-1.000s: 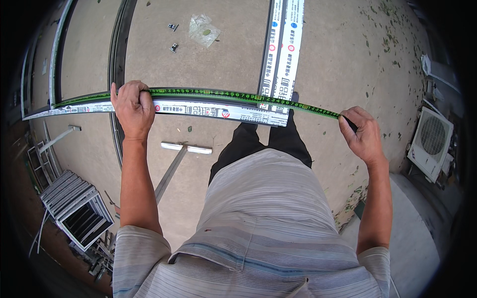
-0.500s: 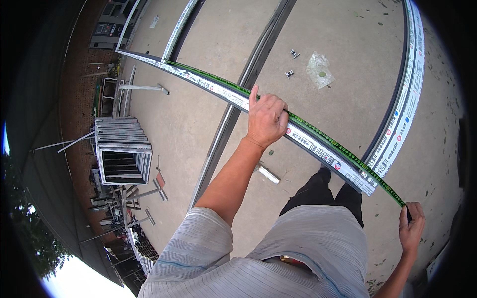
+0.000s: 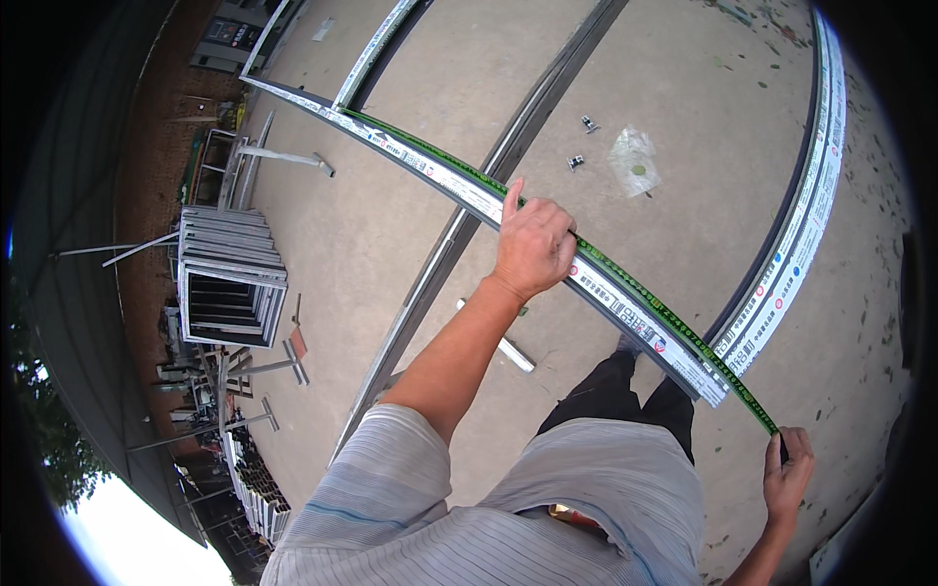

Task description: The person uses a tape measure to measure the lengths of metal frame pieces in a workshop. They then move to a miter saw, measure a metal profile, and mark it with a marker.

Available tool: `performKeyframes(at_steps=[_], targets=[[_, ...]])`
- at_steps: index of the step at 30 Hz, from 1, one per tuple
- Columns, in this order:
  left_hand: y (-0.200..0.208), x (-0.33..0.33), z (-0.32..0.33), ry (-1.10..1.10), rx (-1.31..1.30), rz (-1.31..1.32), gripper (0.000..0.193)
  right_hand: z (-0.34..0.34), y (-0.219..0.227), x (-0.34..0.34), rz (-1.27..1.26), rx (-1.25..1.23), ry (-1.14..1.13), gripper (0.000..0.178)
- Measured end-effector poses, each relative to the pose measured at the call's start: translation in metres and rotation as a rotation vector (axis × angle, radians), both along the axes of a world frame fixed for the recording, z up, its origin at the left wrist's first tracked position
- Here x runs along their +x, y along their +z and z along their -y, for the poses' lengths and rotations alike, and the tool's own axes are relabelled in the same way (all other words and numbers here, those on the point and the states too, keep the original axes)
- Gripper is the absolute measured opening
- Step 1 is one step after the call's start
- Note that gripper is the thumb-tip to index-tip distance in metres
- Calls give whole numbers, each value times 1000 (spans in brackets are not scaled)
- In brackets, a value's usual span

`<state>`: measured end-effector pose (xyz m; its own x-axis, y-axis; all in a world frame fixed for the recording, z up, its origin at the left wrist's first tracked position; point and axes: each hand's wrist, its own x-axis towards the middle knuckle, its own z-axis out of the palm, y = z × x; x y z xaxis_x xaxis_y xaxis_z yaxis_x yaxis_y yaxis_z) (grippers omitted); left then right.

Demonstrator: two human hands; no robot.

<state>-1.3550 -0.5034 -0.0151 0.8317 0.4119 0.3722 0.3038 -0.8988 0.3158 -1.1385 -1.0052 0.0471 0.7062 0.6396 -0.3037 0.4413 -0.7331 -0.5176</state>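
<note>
My left hand (image 3: 535, 246) is closed over a long metal frame bar (image 3: 625, 314) wrapped in white printed film, its thumb pressing at the edge. Along the upper edge of this bar runs the green blade of a tape measure (image 3: 674, 320), stretched from the far-left frame joint past the near-right corner. Beyond that corner, my right hand (image 3: 789, 471) grips the tape's near end, where a dark part shows between the fingers. A second film-covered bar (image 3: 789, 244) meets the first near its right end and curves away to the far right.
A dark rail (image 3: 430, 269) passes under the bar. Two small metal fittings (image 3: 576, 162) and a clear plastic bag (image 3: 635, 162) lie on the concrete floor. A short white piece (image 3: 515, 354) lies near my legs. Stacked frames (image 3: 234, 278) stand at left, beside a T-shaped metal stand (image 3: 288, 156).
The view has turned slightly, shifting the whole scene. Both hands keep their holds, and the tape stays stretched along the bar.
</note>
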Motion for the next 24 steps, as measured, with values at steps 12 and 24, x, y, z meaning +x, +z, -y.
performKeyframes(at_steps=[12, 24], targets=[[-12, -1, -10, -58, 65, -21, 11, -8, 8, 1, 78, -18, -9, 12], [-13, 2, -10, -89, 92, -5, 13, -4, 4, -2, 81, 1, -24, 13]])
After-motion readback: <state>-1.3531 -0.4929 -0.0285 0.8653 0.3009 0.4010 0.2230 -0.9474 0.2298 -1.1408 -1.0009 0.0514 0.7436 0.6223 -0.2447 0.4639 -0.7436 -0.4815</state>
